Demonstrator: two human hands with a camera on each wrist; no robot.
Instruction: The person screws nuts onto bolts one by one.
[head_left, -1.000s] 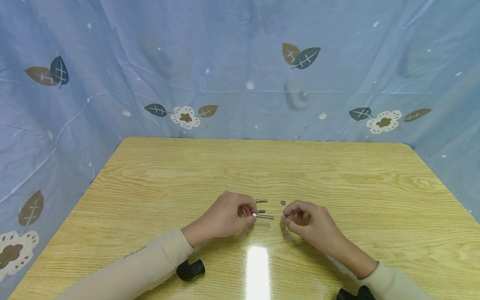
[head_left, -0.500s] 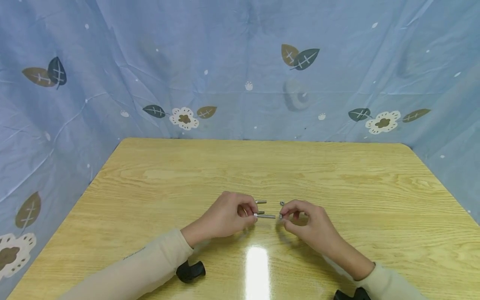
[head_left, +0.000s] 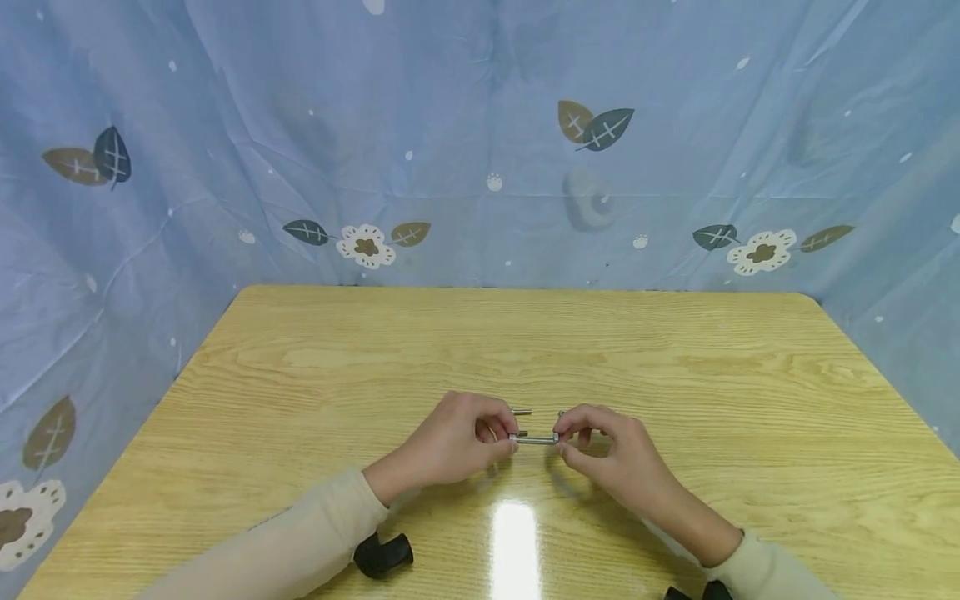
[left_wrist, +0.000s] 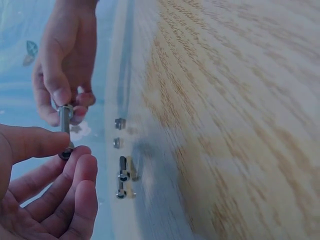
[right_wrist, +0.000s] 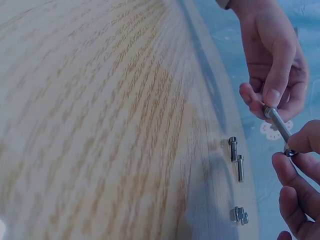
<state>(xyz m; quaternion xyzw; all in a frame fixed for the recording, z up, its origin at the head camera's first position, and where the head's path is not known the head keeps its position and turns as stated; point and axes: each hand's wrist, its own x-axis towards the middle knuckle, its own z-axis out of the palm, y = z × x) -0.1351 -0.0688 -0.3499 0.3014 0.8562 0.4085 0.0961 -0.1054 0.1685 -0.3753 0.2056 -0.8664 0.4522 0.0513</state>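
Between the two hands a long silver bolt (head_left: 534, 441) lies level, close over the wooden table. My left hand (head_left: 459, 440) pinches its head between thumb and fingertips. Opposite, my right hand (head_left: 606, 437) grips a small nut (head_left: 556, 437) in its fingertips, right at the bolt's free end. In the left wrist view the bolt shaft (left_wrist: 64, 121) spans from one set of fingertips to the other. Whether the nut sits on the thread, I cannot tell. Two shorter loose bolts (right_wrist: 233, 148) lie on the table behind the hands, partly hidden by the left fingers in the head view.
Two more nuts (right_wrist: 240, 215) lie on the wooden table (head_left: 360, 358), mostly hidden behind the right hand in the head view. A blue patterned curtain (head_left: 465, 125) hangs behind the table. Black fittings (head_left: 384, 556) show beneath both forearms.
My right hand has moved left, bringing the nut up to the bolt's tip. The gap between them has closed. My left hand keeps its pinch, almost unmoved.
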